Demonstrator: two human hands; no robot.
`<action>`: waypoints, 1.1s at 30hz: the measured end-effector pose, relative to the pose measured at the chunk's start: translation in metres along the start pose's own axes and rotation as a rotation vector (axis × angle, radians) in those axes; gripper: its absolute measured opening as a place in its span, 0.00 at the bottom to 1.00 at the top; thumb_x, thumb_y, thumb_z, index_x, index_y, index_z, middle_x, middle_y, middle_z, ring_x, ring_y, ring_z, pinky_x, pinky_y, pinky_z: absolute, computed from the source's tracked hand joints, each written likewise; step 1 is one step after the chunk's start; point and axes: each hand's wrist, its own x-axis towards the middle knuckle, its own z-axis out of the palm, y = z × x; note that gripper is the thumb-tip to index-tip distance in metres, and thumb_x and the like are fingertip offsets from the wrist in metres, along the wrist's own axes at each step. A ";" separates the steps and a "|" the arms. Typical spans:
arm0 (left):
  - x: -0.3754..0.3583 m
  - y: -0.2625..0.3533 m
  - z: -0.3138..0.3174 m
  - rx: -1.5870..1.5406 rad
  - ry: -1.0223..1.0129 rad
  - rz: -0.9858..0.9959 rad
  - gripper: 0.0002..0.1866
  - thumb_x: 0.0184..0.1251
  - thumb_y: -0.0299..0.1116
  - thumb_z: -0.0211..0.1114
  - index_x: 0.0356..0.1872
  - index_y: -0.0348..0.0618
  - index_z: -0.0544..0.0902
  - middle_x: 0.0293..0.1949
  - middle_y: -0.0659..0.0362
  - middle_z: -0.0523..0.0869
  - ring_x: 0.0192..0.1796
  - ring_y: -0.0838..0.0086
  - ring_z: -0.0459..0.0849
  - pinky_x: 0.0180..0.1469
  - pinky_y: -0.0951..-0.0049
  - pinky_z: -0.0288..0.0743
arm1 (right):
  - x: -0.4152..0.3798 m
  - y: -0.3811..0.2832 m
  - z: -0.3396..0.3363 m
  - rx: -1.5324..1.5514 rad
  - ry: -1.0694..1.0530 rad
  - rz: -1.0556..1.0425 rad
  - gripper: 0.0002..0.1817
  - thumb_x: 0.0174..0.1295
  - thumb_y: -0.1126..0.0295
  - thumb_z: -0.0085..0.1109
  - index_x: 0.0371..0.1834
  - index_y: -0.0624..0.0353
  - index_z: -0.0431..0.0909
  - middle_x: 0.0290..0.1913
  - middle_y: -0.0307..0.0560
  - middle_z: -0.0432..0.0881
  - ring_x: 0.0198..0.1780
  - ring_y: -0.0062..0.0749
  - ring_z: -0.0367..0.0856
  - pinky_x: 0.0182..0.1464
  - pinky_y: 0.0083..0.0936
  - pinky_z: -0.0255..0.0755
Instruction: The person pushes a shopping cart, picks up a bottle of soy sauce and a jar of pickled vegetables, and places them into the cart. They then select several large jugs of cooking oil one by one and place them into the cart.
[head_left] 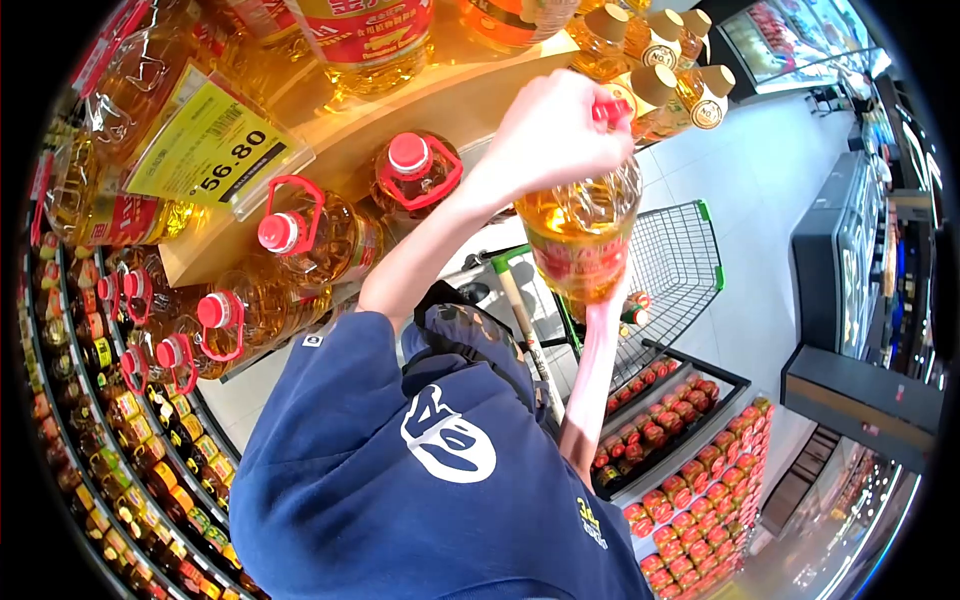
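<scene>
A large clear bottle of golden cooking oil (pixel 582 235) with a red label is held up in front of me, tilted slightly. My left hand (pixel 565 130) is closed at its top, where a bit of red handle or cap shows between the fingers. Against the bottle's lower end is my right hand (pixel 606 308), its fingers mostly hidden behind the bottle. Below and beyond the bottle stands a wire shopping cart (pixel 685 255) with green corners. A few red-capped items (pixel 636 306) lie in the cart.
A wooden shelf (pixel 450 120) carries more oil bottles and a yellow price tag (pixel 215 150) reading 56.80. Red-capped oil bottles (pixel 290 232) stand on the lower level at left. Stacked red-lidded jars (pixel 690 500) fill a display at lower right. A grey cabinet (pixel 845 250) lines the aisle.
</scene>
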 end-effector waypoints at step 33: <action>0.044 -0.092 0.086 0.305 0.265 -0.151 0.14 0.55 0.40 0.59 0.20 0.40 0.82 0.17 0.49 0.81 0.24 0.56 0.84 0.29 0.58 0.77 | -0.018 0.075 -0.058 0.064 0.057 0.425 0.24 0.67 0.56 0.48 0.63 0.53 0.69 0.59 0.47 0.75 0.61 0.34 0.73 0.63 0.36 0.70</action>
